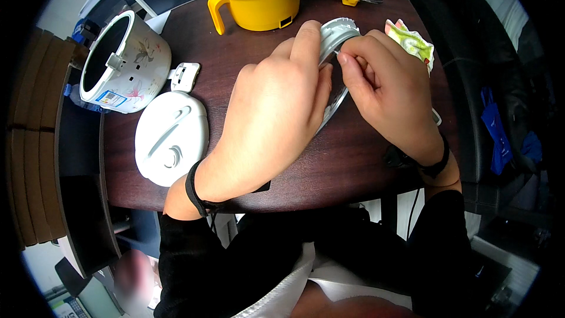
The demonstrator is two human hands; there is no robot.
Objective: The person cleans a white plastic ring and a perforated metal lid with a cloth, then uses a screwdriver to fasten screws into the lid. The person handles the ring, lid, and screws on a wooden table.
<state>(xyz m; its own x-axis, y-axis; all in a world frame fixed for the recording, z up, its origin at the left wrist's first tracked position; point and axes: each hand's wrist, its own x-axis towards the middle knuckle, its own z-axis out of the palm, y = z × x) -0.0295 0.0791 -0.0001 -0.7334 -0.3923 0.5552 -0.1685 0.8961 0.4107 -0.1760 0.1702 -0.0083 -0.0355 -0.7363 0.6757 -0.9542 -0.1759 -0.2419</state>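
In front of me, my left hand (273,97) grips a white, round lid part (340,27) with a stepped rim. It is tilted up on edge, and my fingers hide much of it. At its right side my right hand (391,85) is closed, thumb against curled fingers, pinching at a greyish inner edge of the rim; exactly what the fingertips hold is hidden. To the left lies a white, rounded lid (159,121) with a long handle-like ridge. Behind that lid stands a white rice cooker body (153,53) with a flower print, its top uncovered and tilted toward the left.
A yellow pot (259,13) with a black inside and a side handle stands at the back. A flat lid with a yellow knob (349,1) lies right of it. A patterned cloth (415,44) rests on the right of the dark wooden table (229,53).
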